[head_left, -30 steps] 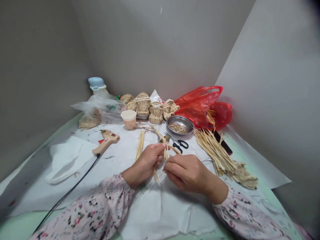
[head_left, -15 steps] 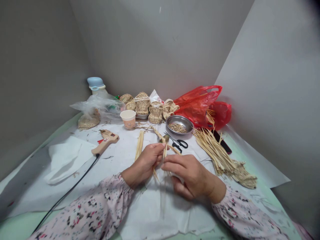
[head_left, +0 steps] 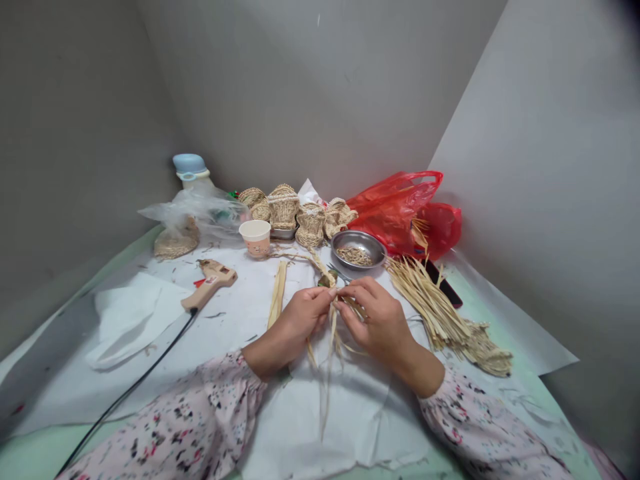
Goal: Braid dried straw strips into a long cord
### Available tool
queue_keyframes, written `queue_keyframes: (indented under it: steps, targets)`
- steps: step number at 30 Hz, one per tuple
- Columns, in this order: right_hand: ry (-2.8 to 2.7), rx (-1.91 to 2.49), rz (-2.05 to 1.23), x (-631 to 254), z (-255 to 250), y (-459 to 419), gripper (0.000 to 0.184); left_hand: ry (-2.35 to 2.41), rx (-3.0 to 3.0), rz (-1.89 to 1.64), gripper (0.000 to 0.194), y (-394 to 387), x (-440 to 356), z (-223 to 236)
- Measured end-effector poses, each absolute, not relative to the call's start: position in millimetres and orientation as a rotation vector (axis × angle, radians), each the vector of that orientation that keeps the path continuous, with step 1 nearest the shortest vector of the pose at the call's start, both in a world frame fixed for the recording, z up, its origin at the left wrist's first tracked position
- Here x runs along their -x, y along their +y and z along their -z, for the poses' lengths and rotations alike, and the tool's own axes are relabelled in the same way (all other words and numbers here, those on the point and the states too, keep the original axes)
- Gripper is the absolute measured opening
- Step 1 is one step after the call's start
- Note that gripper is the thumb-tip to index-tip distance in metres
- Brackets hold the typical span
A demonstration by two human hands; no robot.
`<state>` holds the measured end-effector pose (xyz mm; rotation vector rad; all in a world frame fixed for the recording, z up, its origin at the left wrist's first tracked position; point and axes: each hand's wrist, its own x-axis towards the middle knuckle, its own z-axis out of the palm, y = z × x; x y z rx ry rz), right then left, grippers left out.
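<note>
Pinched between the fingers of my left hand (head_left: pixel 309 312) is a straw braid (head_left: pixel 324 268), its plaited part running away toward the bowl and cup. Loose straw strands (head_left: pixel 327 373) hang from it toward me. My right hand (head_left: pixel 373 313) meets the left at the braid's near end, thumb and forefinger closed on the strands there. A small dark roundish object (head_left: pixel 325 280) shows just beyond my left fingertips; its kind is unclear. The scissors (head_left: pixel 341 272) lie mostly hidden behind my right hand.
A glue gun (head_left: pixel 213 283) with a black cord lies left. Behind stand a paper cup (head_left: pixel 256 239), woven straw pieces (head_left: pixel 284 208), a metal bowl (head_left: pixel 359 250) of bits and a red plastic bag (head_left: pixel 395 210). A straw bundle (head_left: pixel 430 303) lies right, beside a phone (head_left: pixel 444 285).
My right hand has moved up and away from me to the braid, its fingers closing beside my left fingertips. It now covers the scissors' handles. My left hand has barely moved.
</note>
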<state>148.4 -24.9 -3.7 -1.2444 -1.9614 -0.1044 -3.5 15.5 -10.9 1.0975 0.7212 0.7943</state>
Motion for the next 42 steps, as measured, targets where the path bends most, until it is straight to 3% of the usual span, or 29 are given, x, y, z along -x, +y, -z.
queue_keyframes:
  steps: [20, 26, 34, 42]
  targets:
    - [-1.844, 1.221, -0.029, -146.5, 6.6, -21.0, 0.010, 0.745, -1.169, -0.803, 0.040, 14.5, 4.1, 10.9]
    - [-1.833, 1.210, -0.033, -148.3, 3.2, -21.8, 0.015, 0.754, -1.155, -0.784, 0.034, 14.7, 5.2, 8.0]
    - [-1.673, 1.234, -0.530, -158.2, 2.1, -15.5, 0.026, 0.822, -1.214, -0.758, 0.031, 13.8, 3.4, 9.0]
    - [-1.684, 1.238, -0.862, -154.5, 7.0, -14.1, 0.021, 0.800, -1.353, -0.709, 0.030, 14.7, 4.7, 5.8]
